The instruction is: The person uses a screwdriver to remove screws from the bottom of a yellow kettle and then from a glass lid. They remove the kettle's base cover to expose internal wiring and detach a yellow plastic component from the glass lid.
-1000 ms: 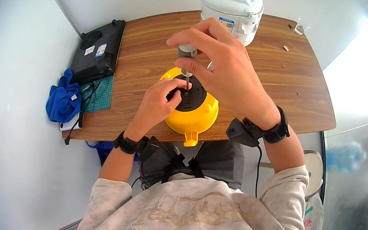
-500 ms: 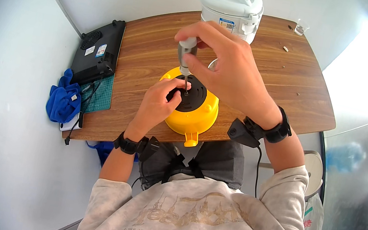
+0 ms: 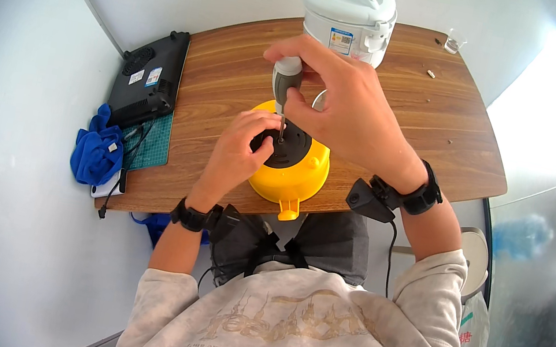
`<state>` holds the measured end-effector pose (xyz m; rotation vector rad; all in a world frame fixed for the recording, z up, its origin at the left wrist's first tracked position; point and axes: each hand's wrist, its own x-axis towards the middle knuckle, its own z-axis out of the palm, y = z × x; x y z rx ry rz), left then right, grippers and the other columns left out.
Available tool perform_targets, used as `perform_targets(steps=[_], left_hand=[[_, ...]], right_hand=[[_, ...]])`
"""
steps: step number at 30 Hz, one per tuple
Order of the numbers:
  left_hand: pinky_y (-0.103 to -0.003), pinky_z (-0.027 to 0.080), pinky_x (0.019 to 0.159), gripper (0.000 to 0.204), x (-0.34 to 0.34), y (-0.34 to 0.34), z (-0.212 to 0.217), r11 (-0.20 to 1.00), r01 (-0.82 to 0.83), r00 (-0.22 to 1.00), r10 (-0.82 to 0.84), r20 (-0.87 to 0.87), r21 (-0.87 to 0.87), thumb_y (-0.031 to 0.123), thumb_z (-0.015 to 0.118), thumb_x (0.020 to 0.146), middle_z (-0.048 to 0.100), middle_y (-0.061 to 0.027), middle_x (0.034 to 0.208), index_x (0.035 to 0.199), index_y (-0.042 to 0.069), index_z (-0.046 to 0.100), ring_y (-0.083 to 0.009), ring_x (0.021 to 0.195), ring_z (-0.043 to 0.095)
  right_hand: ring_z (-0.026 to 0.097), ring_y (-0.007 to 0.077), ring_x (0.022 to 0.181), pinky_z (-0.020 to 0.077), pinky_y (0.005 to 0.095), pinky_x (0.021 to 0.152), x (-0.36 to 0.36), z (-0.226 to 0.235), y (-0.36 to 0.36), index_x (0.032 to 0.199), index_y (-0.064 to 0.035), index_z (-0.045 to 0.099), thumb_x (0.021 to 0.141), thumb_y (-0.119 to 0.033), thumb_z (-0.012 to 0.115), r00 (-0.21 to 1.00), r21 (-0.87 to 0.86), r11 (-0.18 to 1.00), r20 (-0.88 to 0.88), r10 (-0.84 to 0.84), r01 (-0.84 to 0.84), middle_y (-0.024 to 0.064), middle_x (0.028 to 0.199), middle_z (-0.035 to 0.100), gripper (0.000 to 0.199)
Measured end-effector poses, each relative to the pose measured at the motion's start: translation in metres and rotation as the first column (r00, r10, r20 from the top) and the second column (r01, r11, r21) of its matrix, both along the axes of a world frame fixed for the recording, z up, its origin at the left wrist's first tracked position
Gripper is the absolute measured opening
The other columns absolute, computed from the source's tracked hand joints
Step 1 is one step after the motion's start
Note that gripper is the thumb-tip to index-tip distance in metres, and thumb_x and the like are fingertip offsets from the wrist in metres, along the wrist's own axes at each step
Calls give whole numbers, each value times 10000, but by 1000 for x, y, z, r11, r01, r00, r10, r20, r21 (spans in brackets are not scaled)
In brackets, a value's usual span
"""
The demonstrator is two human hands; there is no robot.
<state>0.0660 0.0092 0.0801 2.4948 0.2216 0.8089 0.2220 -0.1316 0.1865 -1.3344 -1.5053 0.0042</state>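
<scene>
My right hand (image 3: 354, 101) grips a grey-and-white screwdriver (image 3: 283, 85) by its handle, fingers curled over the upper end. The driver stands nearly upright, its tip at a screw hole in the black slotted base (image 3: 289, 149) of a round yellow appliance (image 3: 283, 187). That appliance lies bottom up at the table's near edge, a small yellow bracket pointing toward me. My left hand (image 3: 242, 146) rests over the base's left side. Its curled fingertips meet the metal shaft low down, while the thumb lies on the base. The screw itself is too small to make out.
A white lidded rice cooker (image 3: 346, 18) stands at the back of the wooden table (image 3: 433, 138). To the left are an upturned black device (image 3: 150, 77), a green cutting mat (image 3: 155, 144) and blue cloth (image 3: 97, 153). A clear cup (image 3: 455, 41) stands far right.
My right fingers and thumb have shifted around the handle, showing more of its grey grip. The handle's top has moved slightly right. My left hand and the yellow appliance stay nearly still.
</scene>
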Motion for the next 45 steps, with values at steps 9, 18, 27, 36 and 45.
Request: perform_targets(steps=[9, 18, 27, 36, 45], left_hand=[[-388, 458, 1053, 171, 0, 5, 6, 999, 34, 987, -39, -155, -35, 85, 660, 881, 667, -109, 1246, 1027, 24, 725, -309, 1204, 578], [-370, 495, 983, 126, 9, 9, 32, 972, 185, 937, -130, -323, 144, 81, 664, 902, 669, -90, 1108, 996, 22, 724, -285, 1084, 589], [-370, 498, 994, 140, 14, 7, 35, 918, 238, 907, -93, -412, 318, 96, 668, 908, 619, -115, 1151, 1015, 5, 676, -292, 1106, 577], [-313, 482, 1025, 157, 15, 11, 26, 672, 295, 905, 32, -425, 679, 143, 620, 963, 626, -73, 1152, 1028, 18, 688, -232, 1140, 561], [-349, 514, 964, 162, 13, 15, 42, 949, 284, 895, -210, -395, 139, 72, 653, 905, 672, -79, 1101, 1054, 43, 711, -268, 1060, 625]], right_hand=[[658, 196, 698, 535, 314, 686, 11, 3, -13, 1130, -81, 637, 792, -4, 645, 999, 113, 992, 10, -52, 51, 83, 803, 678, 347], [747, 211, 883, 564, 300, 793, 18, 1, -26, 1144, -97, 637, 813, -20, 650, 995, 62, 995, -66, -70, 74, 71, 890, 707, 340], [743, 222, 922, 573, 314, 838, 23, -1, -29, 1155, -93, 646, 810, -34, 670, 994, 55, 995, -82, -73, 78, 79, 933, 713, 351], [696, 165, 989, 558, 322, 977, 23, 4, -35, 1185, -47, 640, 816, 29, 625, 994, -17, 998, -95, -58, 57, 86, 1055, 683, 376], [735, 240, 961, 574, 344, 927, 27, 0, -39, 1160, -90, 658, 813, -57, 677, 988, -1, 997, -132, -78, 78, 88, 1004, 720, 350]])
